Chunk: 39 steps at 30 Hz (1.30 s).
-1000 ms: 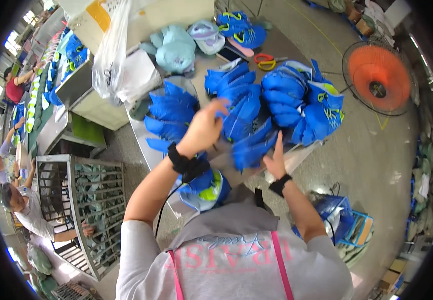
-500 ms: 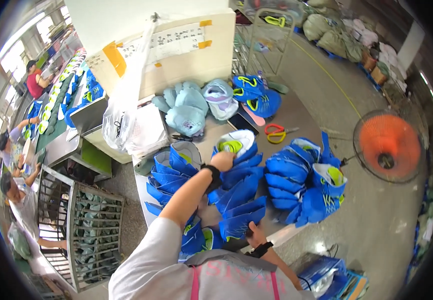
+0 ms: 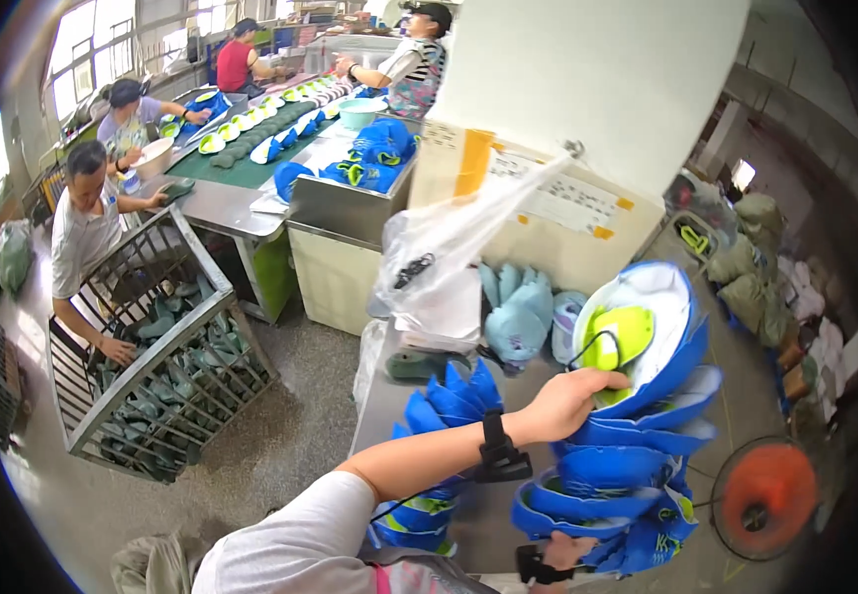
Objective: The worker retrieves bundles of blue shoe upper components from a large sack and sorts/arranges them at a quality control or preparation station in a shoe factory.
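A tall nested stack of blue shoe uppers (image 3: pixel 602 465) with white linings rises in front of me. Its top upper (image 3: pixel 661 337) shows a lime-green tongue, and my left hand (image 3: pixel 572 401) is closed on that end, thumb over the tongue. Low on the stack, my right hand (image 3: pixel 569 547) grips the bottom uppers, its fingers partly hidden. Left of the stack, another row of blue uppers (image 3: pixel 449 406) stands on the metal table (image 3: pixel 379 411). Behind them lie pale blue uppers (image 3: pixel 518 322).
A plastic bag (image 3: pixel 429 267) hangs by a board (image 3: pixel 548 183). To the left, a co-worker (image 3: pixel 92 218) reaches into a metal cage (image 3: pixel 82 431) of dark green shoe-shaped pieces. Other workers sit along a long bench (image 3: pixel 221 173). An orange fan (image 3: pixel 765 495) stands at right.
My view has swung left. The stack between my hands has come up closer to me, while both hands keep hold of its two ends.
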{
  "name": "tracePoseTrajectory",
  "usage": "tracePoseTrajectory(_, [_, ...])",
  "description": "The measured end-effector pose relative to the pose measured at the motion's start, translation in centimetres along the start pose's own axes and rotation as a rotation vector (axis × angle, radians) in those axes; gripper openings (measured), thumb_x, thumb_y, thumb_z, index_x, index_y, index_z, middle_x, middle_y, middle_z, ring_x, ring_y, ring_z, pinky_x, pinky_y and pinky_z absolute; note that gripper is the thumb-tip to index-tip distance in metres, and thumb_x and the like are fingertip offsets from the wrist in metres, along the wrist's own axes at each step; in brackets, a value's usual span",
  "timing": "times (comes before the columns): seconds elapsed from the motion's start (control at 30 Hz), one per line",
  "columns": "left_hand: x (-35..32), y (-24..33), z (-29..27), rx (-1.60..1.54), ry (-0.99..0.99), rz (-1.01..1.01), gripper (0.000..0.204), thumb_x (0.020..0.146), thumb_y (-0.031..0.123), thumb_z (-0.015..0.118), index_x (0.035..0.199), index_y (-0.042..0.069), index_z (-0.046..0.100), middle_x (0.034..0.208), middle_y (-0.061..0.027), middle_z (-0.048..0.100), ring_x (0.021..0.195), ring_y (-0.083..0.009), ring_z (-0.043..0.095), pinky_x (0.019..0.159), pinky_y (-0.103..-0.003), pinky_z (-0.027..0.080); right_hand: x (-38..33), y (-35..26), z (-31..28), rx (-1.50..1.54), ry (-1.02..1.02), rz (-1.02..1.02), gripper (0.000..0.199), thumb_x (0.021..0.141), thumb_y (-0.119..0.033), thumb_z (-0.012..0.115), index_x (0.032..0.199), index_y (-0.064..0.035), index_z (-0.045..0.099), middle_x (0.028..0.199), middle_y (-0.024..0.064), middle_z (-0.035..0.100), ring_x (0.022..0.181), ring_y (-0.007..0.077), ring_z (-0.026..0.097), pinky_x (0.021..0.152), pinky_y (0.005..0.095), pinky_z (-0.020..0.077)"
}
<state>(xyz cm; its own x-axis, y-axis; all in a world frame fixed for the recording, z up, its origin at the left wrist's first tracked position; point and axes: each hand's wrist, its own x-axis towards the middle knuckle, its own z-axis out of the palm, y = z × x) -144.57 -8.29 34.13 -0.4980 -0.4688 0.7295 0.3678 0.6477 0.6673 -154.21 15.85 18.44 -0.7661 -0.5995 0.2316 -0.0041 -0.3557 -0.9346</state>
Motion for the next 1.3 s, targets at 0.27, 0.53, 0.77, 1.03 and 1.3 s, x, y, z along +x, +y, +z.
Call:
tracePoseTrajectory(0.27, [-11.3, 7.0, -19.3, -0.59, 0.208, -0.076, 0.027, 0.084, -0.004, 0.044, 0.109, -0.001, 0.054, 0.101, -0.0062, 0.061, 0.092, -0.014, 0.055, 0.082, -0.028, 0.043, -8.2, -8.0, 15.9, -0.482, -0.201, -0.436, 0.119, 0.049, -0.028, 0.087, 0.138, -0.0019, 0.011, 0.133, 0.0144, 0.029, 0.119, 0.0267, 0.037, 0.099, 0.0407, 0.032])
tracePoseTrajectory(0.53, [-26.6, 6.7, -39.3, 0.12, 0.659, -0.197, 0.023, 0.083, 0.007, 0.054, 0.105, 0.0, 0.057, 0.097, -0.0087, 0.062, 0.09, -0.0165, 0.057, 0.076, -0.031, 0.046, -16.5, -8.9, 38.3, -0.639, -0.68, -0.772, 0.122, 0.047, -0.038, 0.087, 0.139, -0.0172, 0.01, 0.138, 0.0234, 0.012, 0.125, 0.0372, 0.026, 0.1, 0.0483, 0.0287])
tracePoseTrajectory(0.77, [-34.3, 11.4, -50.0, -0.468, 0.995, -0.316, 0.031, 0.084, 0.011, 0.056, 0.113, 0.001, 0.051, 0.105, -0.0086, 0.059, 0.096, -0.0215, 0.057, 0.08, -0.036, 0.048, -20.9, -3.3, 47.7, -0.434, -0.952, -0.629, 0.117, 0.051, -0.043, 0.085, 0.137, -0.0115, 0.013, 0.137, 0.0262, 0.013, 0.125, 0.0415, 0.023, 0.101, 0.0495, 0.0257])
tracePoseTrajectory(1.03, [-32.0, 5.8, -53.9, 0.207, 0.8, -0.254, 0.027, 0.087, 0.01, 0.049, 0.11, -0.002, 0.054, 0.108, -0.0084, 0.058, 0.097, -0.0191, 0.056, 0.081, -0.031, 0.045, -16.6, 0.8, 52.0, -0.376, -0.911, -0.654, 0.122, 0.048, -0.041, 0.086, 0.138, -0.0078, 0.01, 0.138, 0.0233, 0.015, 0.127, 0.0377, 0.022, 0.104, 0.0464, 0.0206])
tracePoseTrajectory(1.3, [-20.7, -6.7, -54.9, -0.496, 0.812, -0.426, 0.03, 0.088, 0.009, 0.049, 0.116, -0.001, 0.05, 0.111, -0.0087, 0.057, 0.098, -0.0182, 0.055, 0.084, -0.031, 0.045, -5.7, 6.7, 54.7, -0.431, -0.704, -0.54, 0.114, 0.052, -0.043, 0.083, 0.136, -0.0086, 0.015, 0.134, 0.0248, 0.019, 0.122, 0.042, 0.028, 0.098, 0.0482, 0.0294])
